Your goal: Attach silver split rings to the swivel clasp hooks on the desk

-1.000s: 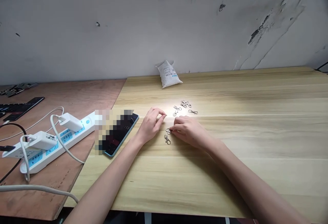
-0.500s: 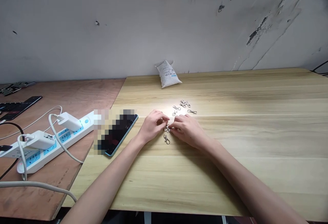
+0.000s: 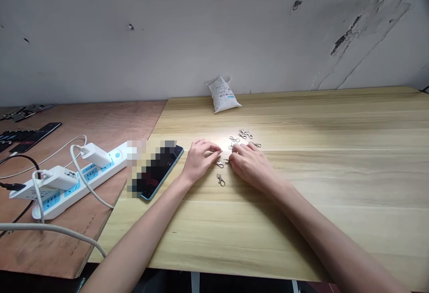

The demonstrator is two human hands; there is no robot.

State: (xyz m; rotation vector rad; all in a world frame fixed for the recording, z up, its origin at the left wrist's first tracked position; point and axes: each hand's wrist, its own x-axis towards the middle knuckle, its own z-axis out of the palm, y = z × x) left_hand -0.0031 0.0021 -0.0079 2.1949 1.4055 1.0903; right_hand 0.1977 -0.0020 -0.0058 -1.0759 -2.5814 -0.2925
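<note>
My left hand (image 3: 201,159) is closed in a pinch, thumb and forefinger together, with a tiny metallic glint at the tips too small to name. To its right, my right hand (image 3: 251,164) is closed on a metal swivel clasp (image 3: 227,160), of which just one end sticks out. Under the left fingertips a second clasp (image 3: 219,164) lies on the table, partly hidden. Nearer to me lies another clasp (image 3: 220,180) with its ring. Beyond the right hand several more clasps (image 3: 244,133) lie in a loose group, some half covered by the fingers.
A phone (image 3: 162,172) lies left of my left hand on the light wooden table (image 3: 301,221). Against the grey wall rests a labelled white plastic bag (image 3: 224,96). A white power strip (image 3: 80,181) with chargers and cables occupies the lower brown board (image 3: 134,118).
My hands have drawn slightly apart from the clasps they were both touching. A clasp end now shows in my right fingers, and one clasp lies below my left fingertips. The view has shifted slightly.
</note>
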